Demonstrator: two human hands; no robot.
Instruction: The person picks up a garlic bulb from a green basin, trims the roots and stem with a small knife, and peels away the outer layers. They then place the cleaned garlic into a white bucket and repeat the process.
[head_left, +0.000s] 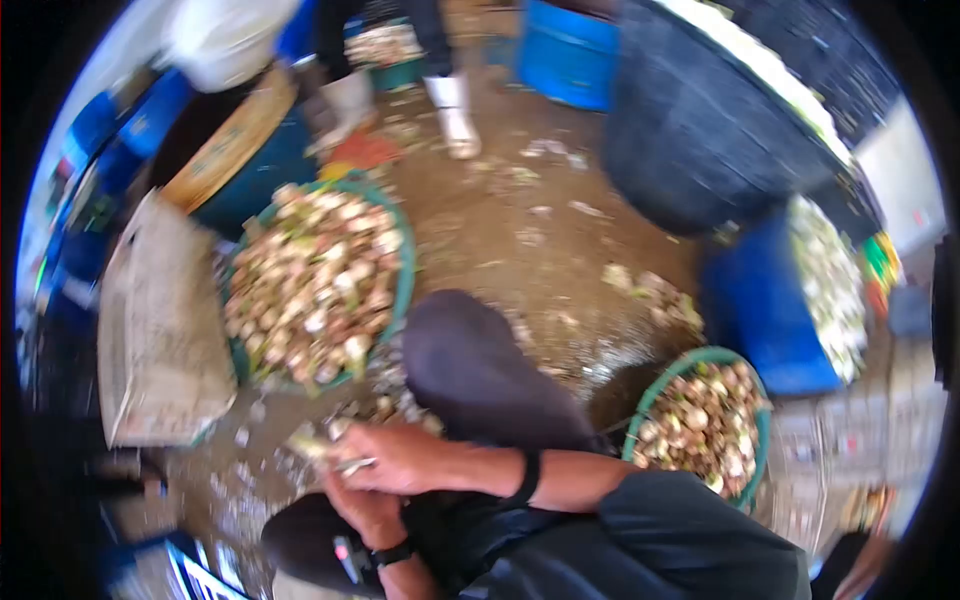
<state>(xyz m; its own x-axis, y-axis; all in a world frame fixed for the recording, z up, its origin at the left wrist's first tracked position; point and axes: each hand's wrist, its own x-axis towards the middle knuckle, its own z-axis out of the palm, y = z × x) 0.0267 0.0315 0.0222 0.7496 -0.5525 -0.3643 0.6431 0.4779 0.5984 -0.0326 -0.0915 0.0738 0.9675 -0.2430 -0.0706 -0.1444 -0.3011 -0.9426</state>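
Note:
The view is blurred. My right hand [392, 455], with a black band on its wrist, and my left hand [362, 510], with a watch on its wrist, meet low in the middle. Between them they hold a small pale root piece [312, 446]; a thin pale sliver shows at the fingers, and I cannot tell whether it is a blade. My dark-trousered knee [470, 370] rises just above the hands. A green basket [406, 262] heaped with pinkish-white roots stands to the upper left. A second green basket [690, 357] of roots sits at my right.
Peelings litter the wet brown floor [520, 230]. A grey sack [160, 320] lies at left. A large black basket [700, 130] and blue bins [765, 310] stand at the upper right. Another person's white boots [455, 110] stand at the top.

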